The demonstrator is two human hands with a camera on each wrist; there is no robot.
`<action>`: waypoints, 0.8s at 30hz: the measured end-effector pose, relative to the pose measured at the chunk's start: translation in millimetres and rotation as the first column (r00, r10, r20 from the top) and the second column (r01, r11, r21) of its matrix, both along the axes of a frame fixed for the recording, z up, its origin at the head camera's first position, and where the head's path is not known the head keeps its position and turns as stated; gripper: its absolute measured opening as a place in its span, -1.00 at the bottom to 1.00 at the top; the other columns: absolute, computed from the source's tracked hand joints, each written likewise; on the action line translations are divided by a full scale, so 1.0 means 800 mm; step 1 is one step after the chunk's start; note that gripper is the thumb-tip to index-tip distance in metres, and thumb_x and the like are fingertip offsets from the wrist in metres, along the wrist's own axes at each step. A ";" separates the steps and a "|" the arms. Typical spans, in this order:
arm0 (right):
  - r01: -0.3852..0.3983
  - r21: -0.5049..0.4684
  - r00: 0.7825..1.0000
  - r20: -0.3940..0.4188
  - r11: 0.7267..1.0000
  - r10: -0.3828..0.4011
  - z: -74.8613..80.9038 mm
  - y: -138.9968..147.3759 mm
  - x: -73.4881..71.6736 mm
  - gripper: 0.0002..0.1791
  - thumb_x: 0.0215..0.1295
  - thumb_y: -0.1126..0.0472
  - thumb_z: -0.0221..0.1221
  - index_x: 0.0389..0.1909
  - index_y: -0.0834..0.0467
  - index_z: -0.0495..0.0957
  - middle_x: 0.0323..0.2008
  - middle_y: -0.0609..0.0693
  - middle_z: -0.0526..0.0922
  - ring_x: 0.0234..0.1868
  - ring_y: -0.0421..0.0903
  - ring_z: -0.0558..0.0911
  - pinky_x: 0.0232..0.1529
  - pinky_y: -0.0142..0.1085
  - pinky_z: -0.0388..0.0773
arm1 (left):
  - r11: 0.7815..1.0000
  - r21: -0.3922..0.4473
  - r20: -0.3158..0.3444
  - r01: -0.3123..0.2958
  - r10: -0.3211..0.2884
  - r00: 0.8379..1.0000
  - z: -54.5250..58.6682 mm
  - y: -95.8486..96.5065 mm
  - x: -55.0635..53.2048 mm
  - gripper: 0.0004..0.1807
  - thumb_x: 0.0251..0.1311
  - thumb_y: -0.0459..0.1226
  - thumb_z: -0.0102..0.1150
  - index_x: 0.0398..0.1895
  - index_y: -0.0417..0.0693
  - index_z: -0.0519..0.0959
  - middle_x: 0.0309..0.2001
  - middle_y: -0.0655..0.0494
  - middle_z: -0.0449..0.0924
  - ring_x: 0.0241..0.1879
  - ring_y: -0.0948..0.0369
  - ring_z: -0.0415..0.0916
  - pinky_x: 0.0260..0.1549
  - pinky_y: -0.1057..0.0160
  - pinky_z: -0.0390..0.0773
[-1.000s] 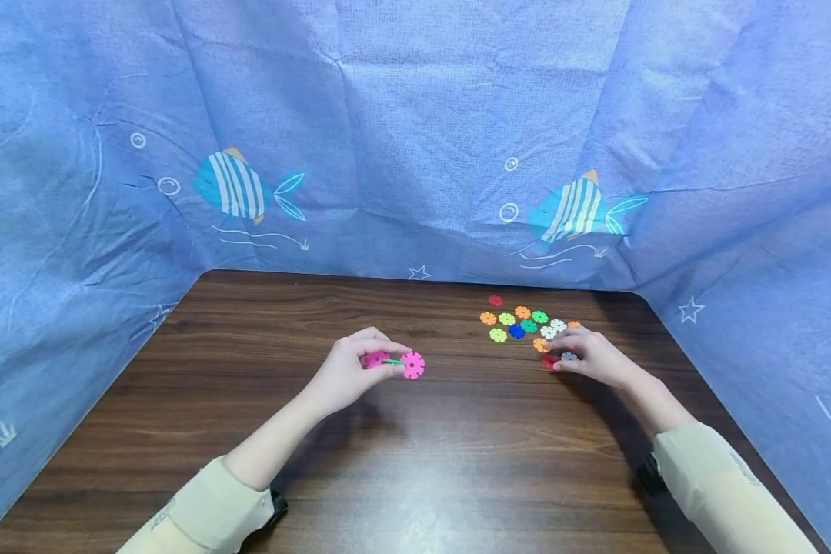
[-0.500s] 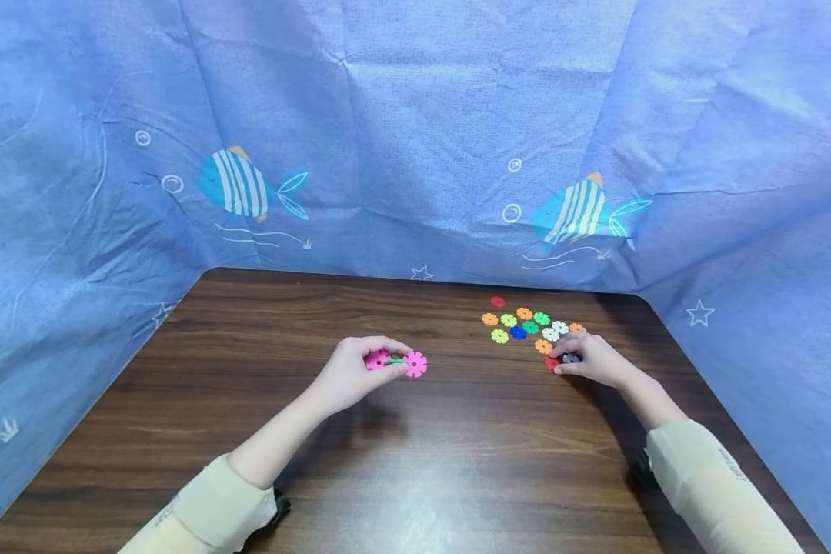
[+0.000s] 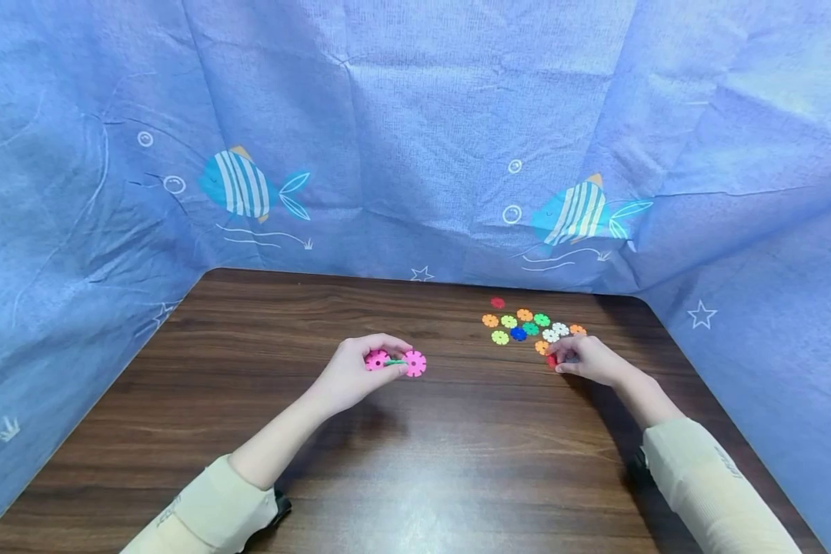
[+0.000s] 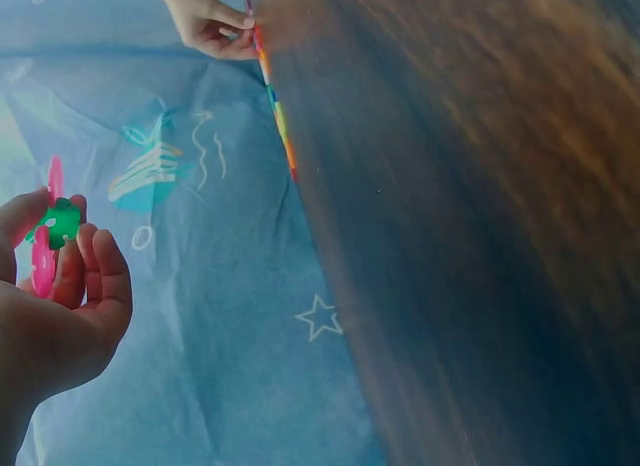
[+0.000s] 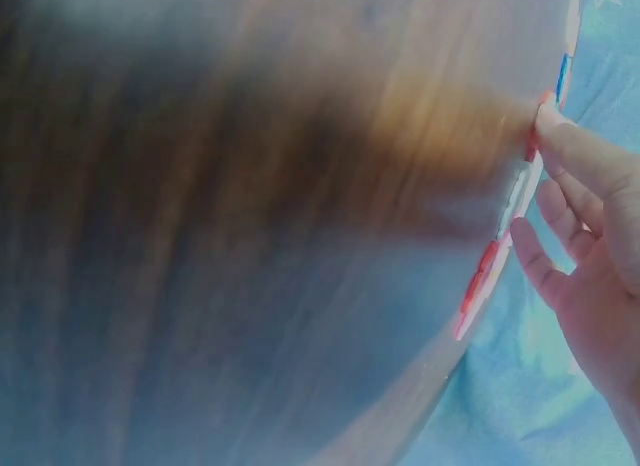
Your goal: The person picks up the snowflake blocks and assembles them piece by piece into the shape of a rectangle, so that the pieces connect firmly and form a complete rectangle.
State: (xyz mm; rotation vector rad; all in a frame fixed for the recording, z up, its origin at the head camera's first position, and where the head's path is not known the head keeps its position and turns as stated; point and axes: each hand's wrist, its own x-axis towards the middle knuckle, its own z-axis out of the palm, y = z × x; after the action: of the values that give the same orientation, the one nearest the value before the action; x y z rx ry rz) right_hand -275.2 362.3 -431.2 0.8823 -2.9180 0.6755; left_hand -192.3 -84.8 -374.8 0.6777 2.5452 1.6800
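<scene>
In the head view my left hand (image 3: 349,375) is raised over the left-middle of the table. It pinches a joined piece made of two pink notched plastic discs (image 3: 415,363) with a green disc (image 4: 62,224) set edge-on between them. My right hand (image 3: 592,360) is down at the table on the right, thumb and forefinger at opposite sides of a red notched disc (image 3: 552,361). In the right wrist view the thumb tip meets this red disc (image 5: 533,136) close at the tabletop. A pale disc (image 5: 514,198) lies below the fingers there.
Several loose notched discs lie beyond the right hand, among them a blue one (image 3: 518,334), a white one (image 3: 560,329), an orange one (image 3: 542,348) and a yellow-green one (image 3: 500,337). A blue fish-print cloth (image 3: 415,154) hangs behind the brown wooden table (image 3: 415,446).
My right hand's fingertips have drawn in around the red disc, and the grey disc beside it is now hidden by the hand. My left hand has stayed nearly still with the joined discs.
</scene>
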 end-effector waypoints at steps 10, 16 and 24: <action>-0.015 0.039 0.998 -0.057 0.999 0.017 -0.002 0.000 0.000 -0.76 -0.08 0.25 0.43 -0.33 0.14 0.64 -0.40 -0.12 0.65 -0.37 -0.19 0.53 -0.32 -0.32 0.46 | 1.000 -0.008 -0.011 0.000 0.000 1.000 -0.001 0.000 0.001 -0.73 0.08 -0.24 0.32 -0.12 0.19 0.63 -0.26 0.26 0.65 -0.28 0.27 0.55 -0.38 0.31 0.54; 0.032 0.044 0.999 0.033 0.999 -0.034 0.004 -0.002 -0.002 -0.70 -0.05 0.25 0.42 -0.27 0.16 0.58 -0.44 -0.12 0.55 -0.40 -0.20 0.47 -0.35 -0.31 0.43 | 1.000 -0.017 -0.038 -0.003 0.002 0.999 0.002 0.000 0.001 -0.72 0.06 -0.22 0.33 -0.11 0.18 0.64 -0.26 0.27 0.65 -0.26 0.28 0.55 -0.36 0.31 0.54; -0.032 0.063 0.997 -0.063 0.997 0.036 0.013 -0.009 0.001 -0.82 -0.12 0.30 0.44 -0.48 0.09 0.63 -0.47 -0.15 0.57 -0.43 -0.30 0.47 -0.40 -0.36 0.45 | 1.000 -0.015 -0.051 -0.003 0.002 0.999 0.007 -0.001 0.002 -0.70 0.10 -0.25 0.31 -0.05 0.11 0.64 -0.19 0.26 0.66 -0.34 0.30 0.50 -0.41 0.35 0.51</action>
State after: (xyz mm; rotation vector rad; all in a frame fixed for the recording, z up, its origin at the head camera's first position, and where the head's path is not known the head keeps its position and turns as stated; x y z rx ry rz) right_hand -274.4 355.2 -420.6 0.9432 -2.8875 0.5501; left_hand -191.0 -85.7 -369.0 0.7255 2.5913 1.6640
